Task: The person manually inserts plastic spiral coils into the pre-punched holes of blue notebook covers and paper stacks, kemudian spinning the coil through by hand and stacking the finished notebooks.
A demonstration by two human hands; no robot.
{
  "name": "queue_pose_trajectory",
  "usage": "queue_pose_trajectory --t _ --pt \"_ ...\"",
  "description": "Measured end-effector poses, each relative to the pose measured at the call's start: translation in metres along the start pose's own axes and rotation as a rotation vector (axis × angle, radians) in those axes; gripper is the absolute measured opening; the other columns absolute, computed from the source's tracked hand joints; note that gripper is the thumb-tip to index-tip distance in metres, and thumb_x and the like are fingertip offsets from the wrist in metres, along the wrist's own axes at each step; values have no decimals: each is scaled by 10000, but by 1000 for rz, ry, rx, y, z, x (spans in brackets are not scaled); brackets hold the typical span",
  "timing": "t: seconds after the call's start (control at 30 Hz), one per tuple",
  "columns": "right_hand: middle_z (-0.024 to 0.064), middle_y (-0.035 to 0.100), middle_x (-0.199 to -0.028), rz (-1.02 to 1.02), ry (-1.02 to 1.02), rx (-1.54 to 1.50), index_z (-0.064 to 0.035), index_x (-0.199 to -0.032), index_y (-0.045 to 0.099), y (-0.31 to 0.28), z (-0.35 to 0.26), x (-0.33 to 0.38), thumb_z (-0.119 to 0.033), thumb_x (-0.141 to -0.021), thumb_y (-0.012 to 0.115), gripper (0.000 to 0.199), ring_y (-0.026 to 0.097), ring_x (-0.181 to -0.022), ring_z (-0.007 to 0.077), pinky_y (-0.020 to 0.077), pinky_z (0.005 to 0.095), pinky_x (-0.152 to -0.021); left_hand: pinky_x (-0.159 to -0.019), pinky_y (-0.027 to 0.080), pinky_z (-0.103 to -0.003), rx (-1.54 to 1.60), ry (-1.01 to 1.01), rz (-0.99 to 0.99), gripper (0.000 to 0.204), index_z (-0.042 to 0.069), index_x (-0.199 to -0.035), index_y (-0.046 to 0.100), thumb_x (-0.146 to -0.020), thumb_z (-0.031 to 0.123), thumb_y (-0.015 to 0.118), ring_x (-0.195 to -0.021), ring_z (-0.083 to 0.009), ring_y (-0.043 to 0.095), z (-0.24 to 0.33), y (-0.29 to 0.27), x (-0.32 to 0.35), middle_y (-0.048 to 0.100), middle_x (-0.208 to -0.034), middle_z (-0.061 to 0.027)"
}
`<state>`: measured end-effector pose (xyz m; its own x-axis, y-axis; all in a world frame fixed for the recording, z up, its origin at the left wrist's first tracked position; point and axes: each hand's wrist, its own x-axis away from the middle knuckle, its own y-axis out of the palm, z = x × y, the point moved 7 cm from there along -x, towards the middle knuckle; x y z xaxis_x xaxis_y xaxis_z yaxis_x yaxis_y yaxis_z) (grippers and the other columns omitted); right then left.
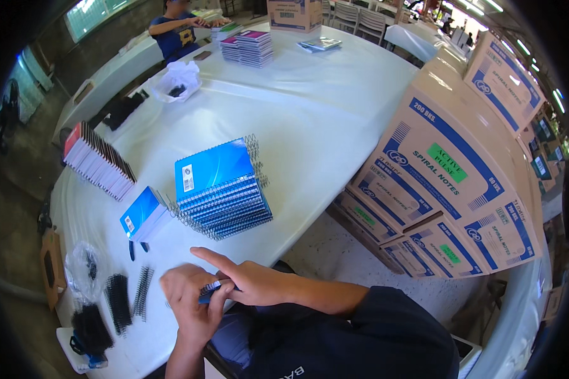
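In front of my body, my left hand (193,303) is closed on what appears to be a blue spiral notebook (205,299), of which only a blue strip and dark coil loops show. My right hand (259,282) meets it from the other side, index finger stretched out and the other fingers curled against the coil edge. Beyond my hands stands a tall stack of blue spiral notebooks (218,165), coils jutting from its sides. To its left lies a smaller stack of blue notebooks (142,213), with dark-handled pliers (138,249) just below.
Loose black coils (117,302) and a clear plastic bag (85,271) lie at the left edge. A red-topped notebook stack (98,161) stands farther off. Large cartons (446,164) are piled to the right. Across the white table (322,120), another person (174,35) sits near more notebooks (254,48).
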<state>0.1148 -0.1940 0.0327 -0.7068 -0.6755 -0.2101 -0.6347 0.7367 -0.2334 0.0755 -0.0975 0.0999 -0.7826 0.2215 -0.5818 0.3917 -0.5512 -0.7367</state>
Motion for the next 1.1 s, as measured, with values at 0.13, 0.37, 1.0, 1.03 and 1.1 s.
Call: queue_pose_trajectory --t 0.13,0.37,1.0,1.03,1.1 --pt "136 539 -1163 621 -498 -40 3 -1324 385 -53 -43 12 -20 -855 605 518 564 -1014 197 449 295 -861 -1007 306 -371 170 -184 602 518 21 -1274 416 -856 237 632 -1161 -245 439 -11 -34 -7 469 -1252 -154" --pt "233 425 -1316 1189 -386 534 29 -1367 309 -112 -36 -23 -173 -930 459 505 360 -1249 383 215 488 -1050 -860 438 -314 797 -336 691 287 -21 -1199 512 -915 8 480 -965 -167 566 -32 6 -73 607 -1089 -119" --pt "158 575 -1204 1226 -367 137 30 -1066 607 -117 24 -26 -131 -942 513 224 552 -1085 219 414 327 -944 -597 420 -274 458 -575 584 345 -14 -877 658 -945 294 518 -648 -139 518 -117 66 -74 632 -733 -88" --pt "151 584 -1175 1243 -374 196 26 -1057 608 -118 23 -23 -131 -940 517 216 550 -1071 216 411 329 -939 -603 425 -281 434 -552 651 312 -10 -902 655 -938 265 513 -652 -149 530 -124 58 -70 637 -749 -98" --pt "135 603 -1116 1273 -389 320 19 -1041 608 -124 20 -15 -130 -934 525 202 547 -1043 208 405 332 -929 -616 435 -294 388 -504 784 256 0 -951 648 -925 209 502 -660 -169 554 -150 38 -62 648 -781 -118"
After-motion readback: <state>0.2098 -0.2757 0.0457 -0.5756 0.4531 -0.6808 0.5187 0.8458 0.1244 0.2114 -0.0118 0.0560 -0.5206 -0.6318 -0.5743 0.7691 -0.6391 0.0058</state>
